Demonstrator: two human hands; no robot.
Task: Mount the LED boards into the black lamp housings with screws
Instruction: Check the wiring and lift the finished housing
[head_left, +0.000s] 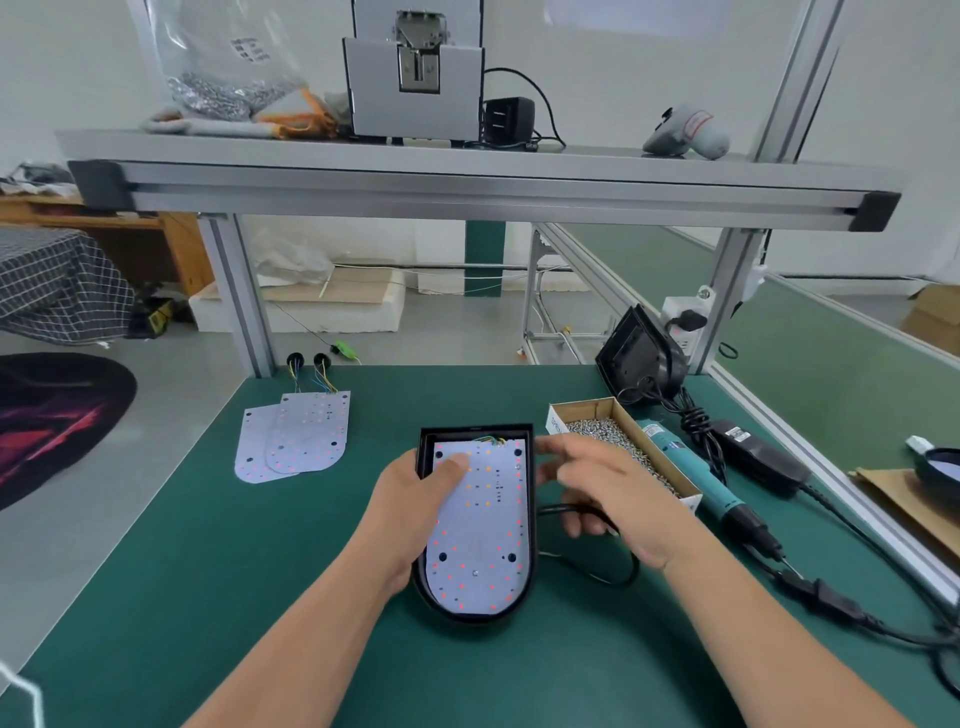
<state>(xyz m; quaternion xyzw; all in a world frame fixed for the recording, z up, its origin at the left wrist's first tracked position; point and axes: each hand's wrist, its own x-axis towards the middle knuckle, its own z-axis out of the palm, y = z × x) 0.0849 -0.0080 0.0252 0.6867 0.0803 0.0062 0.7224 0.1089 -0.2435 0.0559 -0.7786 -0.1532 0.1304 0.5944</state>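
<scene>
A black lamp housing (529, 525) lies flat on the green mat in the middle. A white LED board (485, 545) with red and orange dots sits inside it, wires at its top edge. My left hand (415, 514) grips the housing's left side, its thumb pressing on the board's upper left. My right hand (608, 493) hovers blurred just right of the housing, between it and the cardboard box of screws (618, 441); whether its fingers pinch a screw I cannot tell. Two more LED boards (296, 436) lie overlapped at the left with wired black plugs.
A teal electric screwdriver (696, 478) lies right of the screw box with its black cable trailing across the mat. Another black housing (636, 353) leans against the frame post at the back right. An aluminium shelf (467, 182) spans overhead.
</scene>
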